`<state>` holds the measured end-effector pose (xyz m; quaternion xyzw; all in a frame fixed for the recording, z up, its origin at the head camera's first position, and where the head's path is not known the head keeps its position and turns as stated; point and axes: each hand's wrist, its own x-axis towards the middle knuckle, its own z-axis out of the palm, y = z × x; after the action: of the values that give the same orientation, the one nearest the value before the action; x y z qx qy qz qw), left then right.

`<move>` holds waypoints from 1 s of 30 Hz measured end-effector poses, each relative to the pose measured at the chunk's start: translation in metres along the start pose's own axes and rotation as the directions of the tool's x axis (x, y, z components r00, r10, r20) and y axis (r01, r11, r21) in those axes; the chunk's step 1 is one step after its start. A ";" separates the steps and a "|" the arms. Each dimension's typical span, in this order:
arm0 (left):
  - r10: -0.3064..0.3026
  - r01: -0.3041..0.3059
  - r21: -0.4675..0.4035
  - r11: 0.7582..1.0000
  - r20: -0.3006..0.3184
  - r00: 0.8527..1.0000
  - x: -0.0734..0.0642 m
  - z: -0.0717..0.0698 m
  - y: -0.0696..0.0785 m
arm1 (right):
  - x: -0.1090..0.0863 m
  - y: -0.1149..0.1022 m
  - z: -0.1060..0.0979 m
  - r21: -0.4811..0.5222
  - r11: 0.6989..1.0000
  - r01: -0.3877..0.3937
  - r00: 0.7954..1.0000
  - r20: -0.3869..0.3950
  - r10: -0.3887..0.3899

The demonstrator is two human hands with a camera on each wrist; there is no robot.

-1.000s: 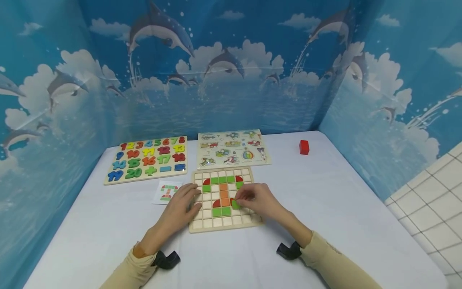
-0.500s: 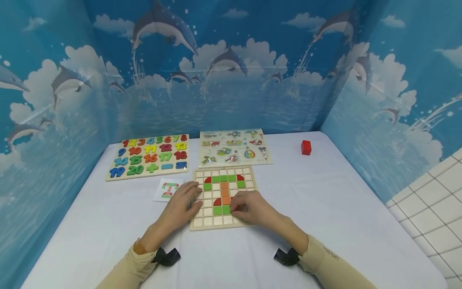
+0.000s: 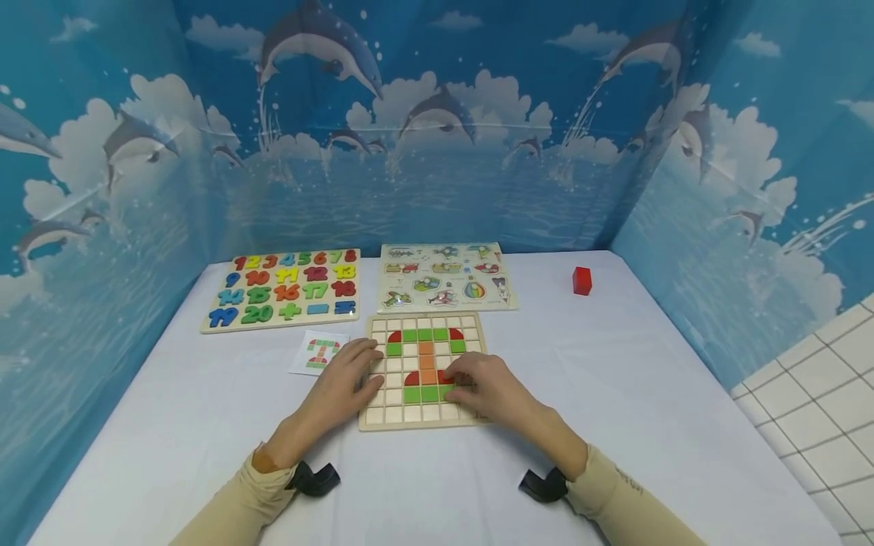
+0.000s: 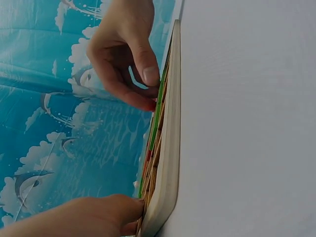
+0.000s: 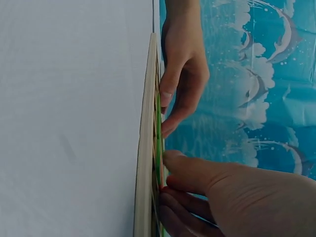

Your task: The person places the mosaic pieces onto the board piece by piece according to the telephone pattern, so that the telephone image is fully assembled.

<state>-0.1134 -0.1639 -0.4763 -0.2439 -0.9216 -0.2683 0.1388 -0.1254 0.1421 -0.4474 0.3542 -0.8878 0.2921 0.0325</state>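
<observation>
A wooden grid board point(image 3: 372, 419) lies in front of me, with green, red and orange tiles set in some of its squares. Orange tiles point(image 3: 426, 362) form an upright column, and a row of green tiles point(image 3: 429, 394) runs below it. My right hand point(image 3: 493, 388) is over the board's right part, its thumb at the right end of that green row and its fingertips at a red rounded tile point(image 3: 444, 377). At the board's left edge rests my left hand point(image 3: 341, 385), fingers spread and relaxed. In the right wrist view, the right thumb and fingers point(image 5: 190, 173) touch the tile surface.
A small pattern card point(image 3: 319, 353) lies left of the board, partly behind the left hand. Further back are a number puzzle board point(image 3: 293, 301) and a picture puzzle board point(image 3: 447, 277). A red block point(image 3: 582, 280) stands at the back right of the white-covered table point(image 3: 423, 485).
The right hand has placed a green tile into the lower row's right end, and its fingers have since spread apart over it. The left hand stays at the board's edge.
</observation>
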 end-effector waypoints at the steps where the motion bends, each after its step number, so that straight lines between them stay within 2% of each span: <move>1: -0.001 0.001 -0.001 1.000 0.004 1.000 0.000 0.000 0.000 | 0.001 0.001 0.000 0.012 1.000 -0.002 1.000 -0.011 0.002; 4: -0.008 0.008 -0.007 1.000 0.012 1.000 0.001 0.000 0.000 | 0.009 0.006 0.002 0.063 0.998 -0.008 0.999 -0.047 0.011; 7: -0.030 0.030 -0.006 1.000 0.019 0.999 -0.001 0.000 0.000 | 0.021 0.011 0.002 0.092 0.995 -0.048 0.998 -0.035 0.051; 11: -0.037 0.037 -0.011 0.999 0.017 0.999 -0.002 -0.001 0.001 | 0.032 0.014 0.002 0.042 0.995 -0.088 0.993 0.080 0.084; 13: -0.032 0.032 -0.017 0.999 0.019 0.999 -0.001 -0.001 0.002 | 0.034 0.012 0.001 -0.016 0.997 -0.076 0.986 0.149 0.078; 16: -0.025 0.026 -0.021 0.999 0.020 0.999 0.000 -0.001 0.002 | 0.030 0.006 0.000 -0.082 0.995 -0.051 0.973 0.219 0.068; 18: -0.030 0.031 -0.022 0.999 0.024 0.999 0.000 -0.001 0.003 | 0.025 0.003 0.000 -0.109 0.993 -0.047 0.968 0.239 0.072; 23: -0.029 0.029 -0.019 0.999 0.024 0.999 0.002 -0.002 0.003 | 0.011 -0.003 0.003 -0.105 0.993 -0.048 0.968 0.242 0.072; 30: -0.037 0.037 -0.019 0.999 0.029 0.999 0.001 -0.001 0.003 | 0.000 -0.012 0.002 -0.118 0.993 0.009 0.968 0.248 0.021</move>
<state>-0.1125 -0.1623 -0.4738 -0.2320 -0.9252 -0.2762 0.1180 -0.1171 0.1344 -0.4429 0.3828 -0.9016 0.1925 -0.0594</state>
